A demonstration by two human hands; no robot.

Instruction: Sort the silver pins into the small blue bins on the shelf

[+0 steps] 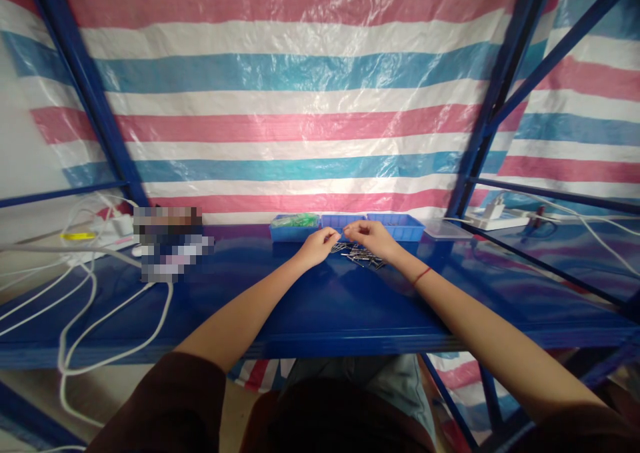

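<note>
My left hand [319,246] is closed in a pinch above the blue tabletop [320,306]. Whatever lies between its fingertips is too small to make out. Close beside it, my right hand [374,237] is also pinched, its fingertips turned toward the left hand. I cannot tell what it holds. Under and between the hands lies a loose pile of thin metal pieces [361,257], like screws or pins. Just behind are three blue bins: a left bin [280,235] with green pieces in clear plastic, a middle bin [334,221] partly hidden, and a right bin [410,233].
A clear plastic lid [450,228] lies right of the bins. White power strips with cables [500,217] stand at the right, and more white cables [93,286] loop over the left edge. Blue posts [487,120] frame the striped sheet [300,126] behind. A blurred-out patch [173,243] covers something at left.
</note>
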